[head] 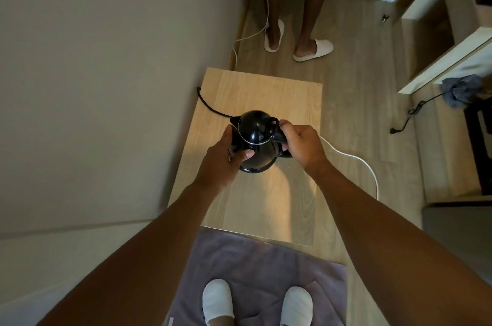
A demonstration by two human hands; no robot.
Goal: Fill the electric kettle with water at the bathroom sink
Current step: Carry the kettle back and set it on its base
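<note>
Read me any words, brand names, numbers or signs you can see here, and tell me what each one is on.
None can be read.
Black kettle, held in the left hand and right hand: glossy, no label or marking shows.
Wooden table: plain grain, no text.
Grey mat: a small pale tag at its near left edge, too small to read.
White slippers: no logo visible.

A black, rounded electric kettle (pixel 255 139) is held above a light wooden table (pixel 269 200). Its body is gripped by the left hand (pixel 229 155), and its handle by the right hand (pixel 300 144).
</note>
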